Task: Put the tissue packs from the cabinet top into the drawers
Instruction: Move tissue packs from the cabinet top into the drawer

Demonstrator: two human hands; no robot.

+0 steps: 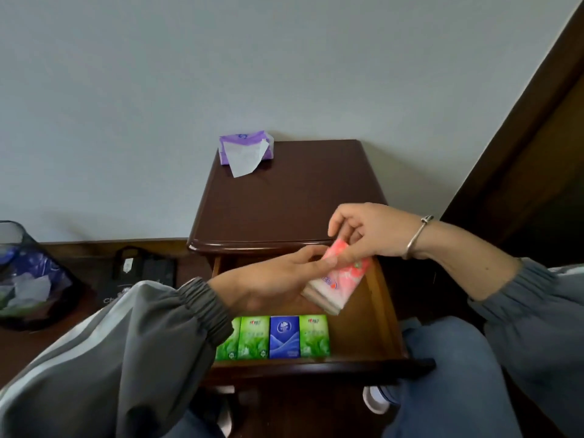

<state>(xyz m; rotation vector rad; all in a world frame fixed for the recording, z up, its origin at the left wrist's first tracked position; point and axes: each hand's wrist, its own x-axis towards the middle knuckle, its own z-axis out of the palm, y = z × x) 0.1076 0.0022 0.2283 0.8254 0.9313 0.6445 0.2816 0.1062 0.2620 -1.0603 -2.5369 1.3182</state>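
A: Holding, both hands. The right hand [363, 230] pinches the far end of a pink tissue pack [339, 279] between thumb and fingers. The left hand [275, 273] lies half-open with its fingertips against the pack's left side.

B: Where is the pack?

A: Tilted, above the open drawer [384, 311], over its far right part. Whether it touches the drawer floor, cannot tell.

B: Drawer contents?

A: A row along the near wall: a blue tissue pack [284, 336] flanked by green tissue packs [314, 335], upright, side by side. The leftmost green one is partly hidden by the left sleeve [142, 336].

B: Cabinet top?

A: One purple tissue pack [245, 147] at the far left corner of the cabinet top [284, 203], a white sheet hanging out of it.

B: Surroundings?

A: A mesh wastebasket [22, 273] on the floor at far left, a black bag [143, 270] between it and the cabinet. A silver bangle [417, 237] on the right wrist.
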